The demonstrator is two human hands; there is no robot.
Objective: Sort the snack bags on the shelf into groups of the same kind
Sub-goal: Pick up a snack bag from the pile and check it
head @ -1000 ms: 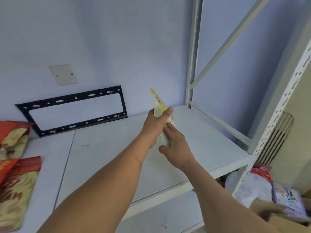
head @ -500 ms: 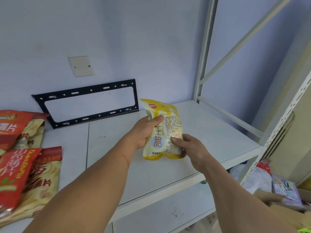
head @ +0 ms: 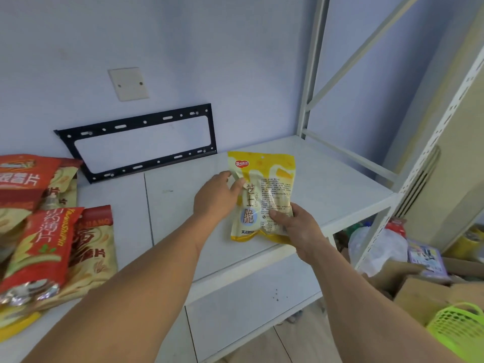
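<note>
A yellow and cream snack bag lies face up on the white shelf, right of the middle. My left hand grips its left edge with thumb and fingers. My right hand pinches its lower right corner, thumb on top. Several red and cream snack bags lie overlapping at the shelf's left end.
A black metal frame leans against the blue wall at the back. White shelf uprights stand at the right. Below right are a cardboard box, a white plastic bag and a green basket.
The yellow bag has turned from edge-on to face up and come down onto the shelf. Both hands stayed on it and lowered with it.
</note>
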